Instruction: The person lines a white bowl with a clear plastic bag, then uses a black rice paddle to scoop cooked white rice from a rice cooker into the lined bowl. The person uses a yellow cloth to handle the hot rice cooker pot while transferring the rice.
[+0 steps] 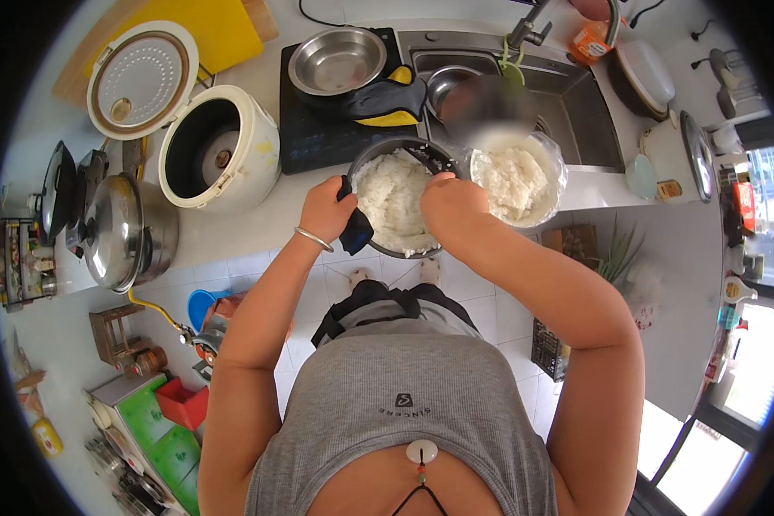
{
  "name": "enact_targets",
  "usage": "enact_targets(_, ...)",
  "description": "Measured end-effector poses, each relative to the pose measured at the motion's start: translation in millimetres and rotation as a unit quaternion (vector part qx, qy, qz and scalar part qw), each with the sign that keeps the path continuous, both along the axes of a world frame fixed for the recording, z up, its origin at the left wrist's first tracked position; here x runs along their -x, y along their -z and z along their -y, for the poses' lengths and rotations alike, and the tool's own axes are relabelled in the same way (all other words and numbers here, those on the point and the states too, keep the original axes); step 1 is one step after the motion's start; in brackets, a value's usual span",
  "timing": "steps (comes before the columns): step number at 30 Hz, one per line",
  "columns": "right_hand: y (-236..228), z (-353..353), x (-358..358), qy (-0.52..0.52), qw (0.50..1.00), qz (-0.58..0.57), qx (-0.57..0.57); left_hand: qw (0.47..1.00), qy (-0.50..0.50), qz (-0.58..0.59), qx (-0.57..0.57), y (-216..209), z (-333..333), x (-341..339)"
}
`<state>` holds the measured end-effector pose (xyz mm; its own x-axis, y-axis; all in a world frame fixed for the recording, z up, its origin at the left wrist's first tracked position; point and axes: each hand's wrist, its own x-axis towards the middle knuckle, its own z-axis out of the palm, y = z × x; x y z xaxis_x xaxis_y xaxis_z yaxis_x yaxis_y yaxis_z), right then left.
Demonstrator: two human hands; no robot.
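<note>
A dark round pot (410, 253) full of cooked white rice (393, 198) is in front of me at the counter's edge. My left hand (328, 204) is closed on a dark cloth (355, 225) against the pot's left rim. My right hand (452, 206) is closed over the pot's right side, round a dark utensil (423, 158) that lies in the rice; its shape is partly hidden. Close to the right hand stands a bowl (555, 176) lined with clear plastic, with more white rice (509, 182) heaped in it.
An open rice cooker (258, 142) stands to the left, near a lidded steel pot (159, 228). Behind are a black cooktop (305, 142), a steel bowl (337, 62), a grey-and-yellow mitt (387, 101) and a sink (589, 129). A blurred dark round shape (488, 107) overlaps the sink.
</note>
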<state>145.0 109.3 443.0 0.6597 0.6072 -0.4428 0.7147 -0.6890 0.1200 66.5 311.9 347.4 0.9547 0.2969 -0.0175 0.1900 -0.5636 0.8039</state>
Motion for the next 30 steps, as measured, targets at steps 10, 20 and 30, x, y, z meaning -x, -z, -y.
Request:
enact_targets(10, 30.2, -1.9, -14.3, -0.233, 0.97, -0.02, -0.07, 0.999, -0.051, -0.01, 0.0, 35.5, -19.8, 18.0)
enact_targets(20, 47.4, -48.0, -35.2, -0.209, 0.975, -0.008, -0.076, 0.999, 0.004, -0.013, 0.045, 27.1, -24.8, 10.4)
enact_targets(30, 20.0, -37.4, -26.9, -0.269, 0.961, -0.048, -0.038, 0.992, -0.12, -0.021, 0.013, 37.0, -5.7, 15.2)
